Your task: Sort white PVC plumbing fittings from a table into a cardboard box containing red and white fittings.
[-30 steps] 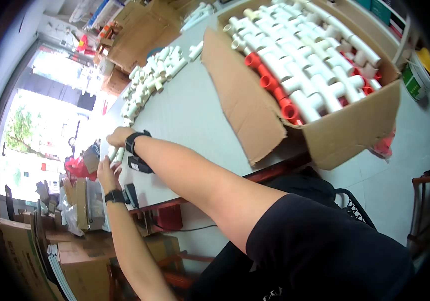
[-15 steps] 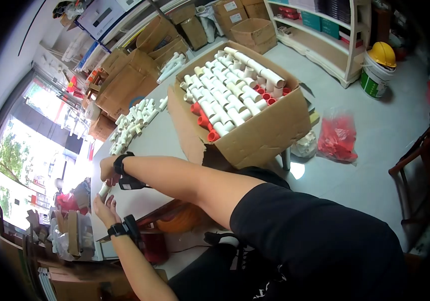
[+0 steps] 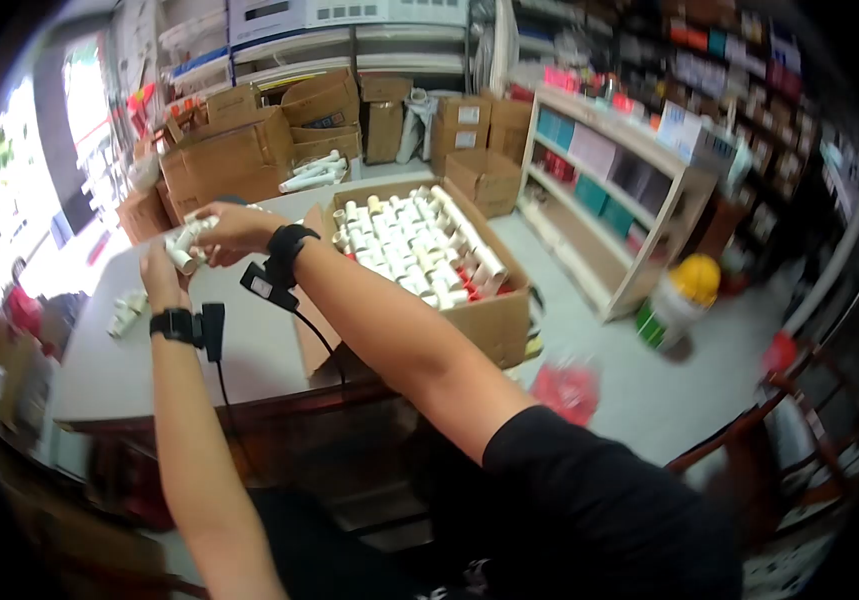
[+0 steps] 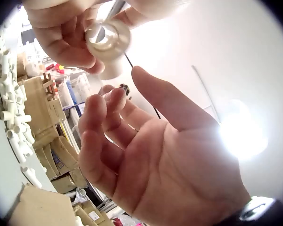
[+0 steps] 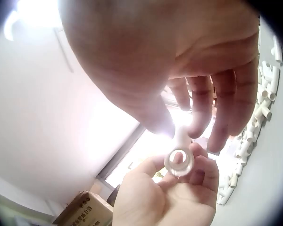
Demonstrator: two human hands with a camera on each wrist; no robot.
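In the head view my right hand [image 3: 234, 228] is over the left part of the table, pinching a white plastic pipe fitting [image 3: 185, 258] between thumb and fingers. It looks like a tee: the left wrist view shows its round open end [image 4: 112, 42] with a short branch pointing down. My left hand [image 3: 161, 280] is just below and beside it. Palm up, that left hand [image 4: 155, 160] has loosely bent fingers and a thumb standing apart. From the right wrist, the fitting's ring [image 5: 179, 162] overlaps the left fingertips.
A cardboard box [image 3: 489, 325] filled with white and red fittings stands on the table [image 3: 239, 370]. More loose fittings [image 3: 127, 312] lie left of my hands, and a long pile [image 4: 12, 108] shows in the left wrist view. Shelving [image 3: 599, 215] and a bucket [image 3: 664, 310] are to the right.
The head view has swung right and up, bringing in more of the room. My hands have lifted from the table's left edge and the fitting is still between them; my left palm has come open.
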